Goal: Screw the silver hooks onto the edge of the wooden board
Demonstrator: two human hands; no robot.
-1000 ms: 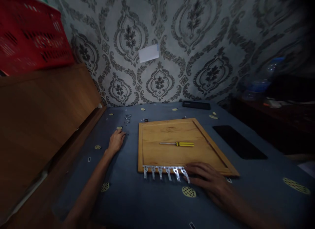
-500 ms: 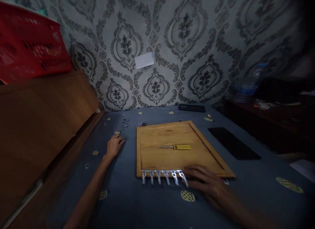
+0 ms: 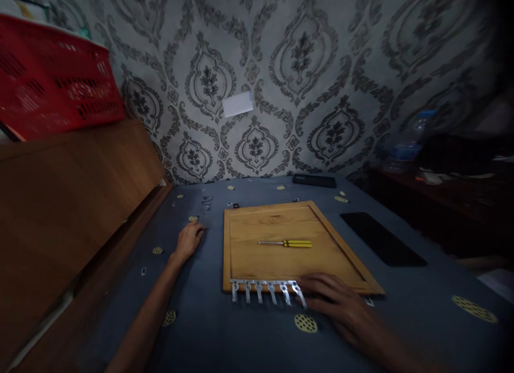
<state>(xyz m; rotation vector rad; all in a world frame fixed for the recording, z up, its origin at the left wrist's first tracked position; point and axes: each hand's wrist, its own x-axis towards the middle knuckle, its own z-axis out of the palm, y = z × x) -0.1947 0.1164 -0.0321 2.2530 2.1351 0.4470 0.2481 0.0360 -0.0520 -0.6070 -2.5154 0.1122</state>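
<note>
On the blue cloth, left of a framed wooden board (image 3: 277, 223), my left hand (image 3: 188, 240) has its fingertips pinched together. A tiny dark item seems to be at the fingertips, too small to name. My right hand (image 3: 337, 301) rests with fingers stretched over the board's front right edge, touching or very near the right end of a silver metal hook rail (image 3: 265, 283). The rail lies along the front edge, its several hooks hanging over toward me. A screwdriver (image 3: 297, 244) with a yellow and black handle lies across the middle of the board.
Small metal pieces (image 3: 207, 202) lie beyond my left hand. To the right are a black flat panel (image 3: 381, 238) and, by the wall, a black phone-like object (image 3: 314, 181). A wooden cabinet (image 3: 72, 191) with a red basket (image 3: 60, 84) borders the left; a water bottle (image 3: 409, 143) stands right.
The whole view has shifted slightly, so things sit a little lower in the picture. Both hands keep nearly the same places beside and on the board.
</note>
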